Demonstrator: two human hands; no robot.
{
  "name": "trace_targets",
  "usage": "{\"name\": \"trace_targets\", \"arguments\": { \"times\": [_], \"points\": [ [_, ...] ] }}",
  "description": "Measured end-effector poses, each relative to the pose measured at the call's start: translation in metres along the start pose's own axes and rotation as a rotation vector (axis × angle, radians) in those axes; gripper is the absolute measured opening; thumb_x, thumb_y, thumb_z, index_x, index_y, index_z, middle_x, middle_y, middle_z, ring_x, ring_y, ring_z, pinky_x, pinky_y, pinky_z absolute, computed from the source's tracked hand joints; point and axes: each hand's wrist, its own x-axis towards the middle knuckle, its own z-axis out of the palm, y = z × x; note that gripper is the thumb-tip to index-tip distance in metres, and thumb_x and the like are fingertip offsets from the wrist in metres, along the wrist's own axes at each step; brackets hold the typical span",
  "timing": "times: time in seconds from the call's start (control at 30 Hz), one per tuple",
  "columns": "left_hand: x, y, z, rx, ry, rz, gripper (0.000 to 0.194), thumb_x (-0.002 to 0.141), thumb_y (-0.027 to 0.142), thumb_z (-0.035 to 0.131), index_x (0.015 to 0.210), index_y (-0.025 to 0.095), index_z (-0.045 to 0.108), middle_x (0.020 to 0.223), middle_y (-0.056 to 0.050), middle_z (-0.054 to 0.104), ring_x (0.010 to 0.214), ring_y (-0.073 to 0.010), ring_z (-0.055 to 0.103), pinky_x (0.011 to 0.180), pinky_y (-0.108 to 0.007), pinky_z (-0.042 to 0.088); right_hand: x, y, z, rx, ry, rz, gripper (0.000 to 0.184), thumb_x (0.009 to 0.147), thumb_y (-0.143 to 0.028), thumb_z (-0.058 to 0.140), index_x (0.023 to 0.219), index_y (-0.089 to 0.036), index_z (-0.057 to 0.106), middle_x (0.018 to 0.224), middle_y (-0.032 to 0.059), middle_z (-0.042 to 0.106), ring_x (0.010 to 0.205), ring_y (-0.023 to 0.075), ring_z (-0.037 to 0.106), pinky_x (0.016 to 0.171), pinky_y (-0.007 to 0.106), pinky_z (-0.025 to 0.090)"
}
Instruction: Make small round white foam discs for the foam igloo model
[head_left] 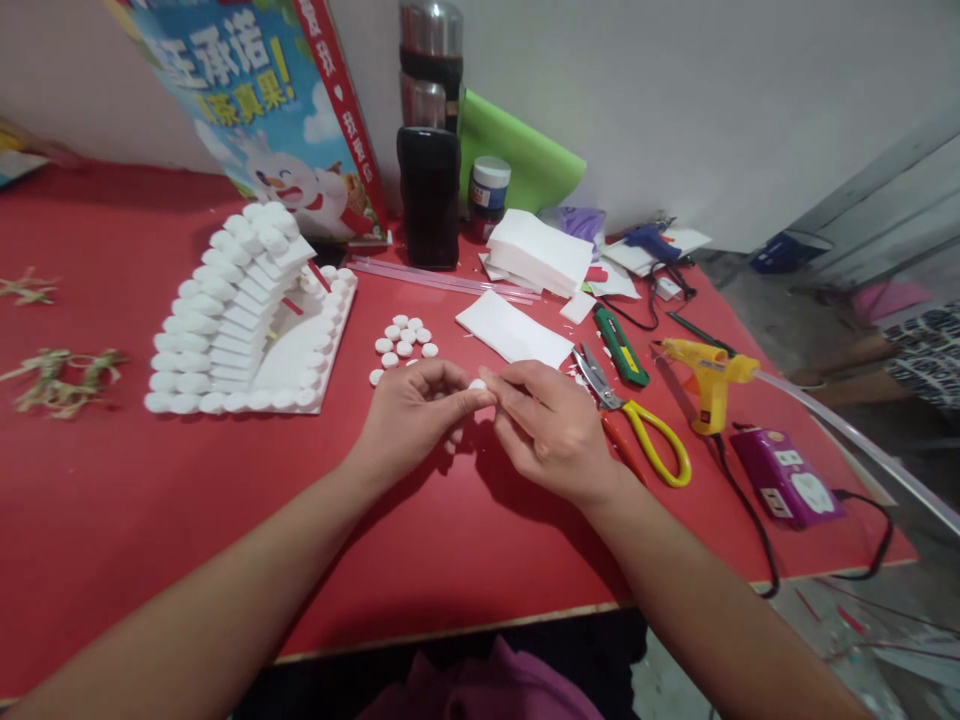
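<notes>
Between the fingertips of both hands, over the red table, is a small round white disc [478, 384]. My left hand [420, 408] pinches it from the left with thumb and fingers. My right hand [546, 425] closes on its right side, so part of the disc is hidden. Just behind my left hand lie several loose white discs [405, 349] of the same kind. Farther left stands a white model [247, 315] with stepped slabs, a curved floor and rows of white rounded pieces along its edges.
Right of my hands lie yellow-handled scissors [652, 440], a green utility knife [621, 345], a yellow glue gun [709, 375] and a purple power socket [787, 480] with cables. White foam sheets [517, 330], a black phone [429, 198] and a printed bag [277, 120] are behind. Dried woven stalks [67, 382] lie left.
</notes>
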Motion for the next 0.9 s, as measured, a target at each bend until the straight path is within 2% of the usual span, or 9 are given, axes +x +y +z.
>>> {"name": "trace_targets", "arguments": {
  "times": [0.17,0.3,0.47,0.63,0.9],
  "points": [
    [0.0011,-0.0011,-0.0015,0.026,-0.006,0.031,0.03,0.073,0.036,0.091,0.07,0.017,0.068,0.045,0.003,0.059,0.035,-0.01,0.053,0.036,-0.019,0.039,0.0001,0.0028,0.0003,-0.035,-0.031,-0.025,0.047,0.097,-0.011,0.054,0.142,-0.021,0.061,0.102,0.0119,0.069,0.09,0.0252,0.067,0.076,0.041,0.059],
    [0.0014,-0.0016,-0.0021,0.037,-0.01,0.035,0.03,0.074,0.037,0.09,0.07,0.017,0.069,0.045,0.003,0.059,0.035,-0.0096,0.051,0.036,-0.019,0.039,0.0,0.0039,0.0013,-0.04,-0.027,-0.052,0.043,0.097,-0.01,0.053,0.14,-0.015,0.06,0.101,0.0135,0.069,0.09,0.0257,0.066,0.075,0.041,0.059],
    [0.0025,-0.0023,-0.0021,0.047,-0.003,0.03,0.029,0.074,0.036,0.089,0.068,0.016,0.068,0.045,0.003,0.058,0.035,-0.0086,0.05,0.037,-0.019,0.038,-0.001,0.005,0.0019,-0.021,-0.044,-0.037,0.043,0.098,-0.011,0.052,0.14,-0.018,0.059,0.102,0.0126,0.069,0.09,0.025,0.066,0.074,0.041,0.058],
    [0.0036,-0.0025,-0.0018,0.061,0.021,0.037,0.03,0.072,0.035,0.09,0.065,0.016,0.066,0.046,0.003,0.058,0.036,-0.0073,0.048,0.038,-0.018,0.036,-0.0005,0.0037,0.0017,-0.031,-0.05,-0.033,0.037,0.098,-0.01,0.054,0.134,-0.015,0.061,0.101,0.0134,0.069,0.091,0.0251,0.066,0.075,0.04,0.058],
    [0.0044,-0.0053,-0.0034,0.066,0.026,0.024,0.031,0.072,0.037,0.088,0.068,0.017,0.063,0.044,0.005,0.056,0.034,-0.0091,0.048,0.036,-0.019,0.036,-0.0009,0.001,0.0046,-0.016,-0.043,-0.029,0.048,0.098,-0.009,0.053,0.146,-0.016,0.052,0.104,0.0135,0.066,0.091,0.0254,0.065,0.073,0.039,0.058]
  ]
}}
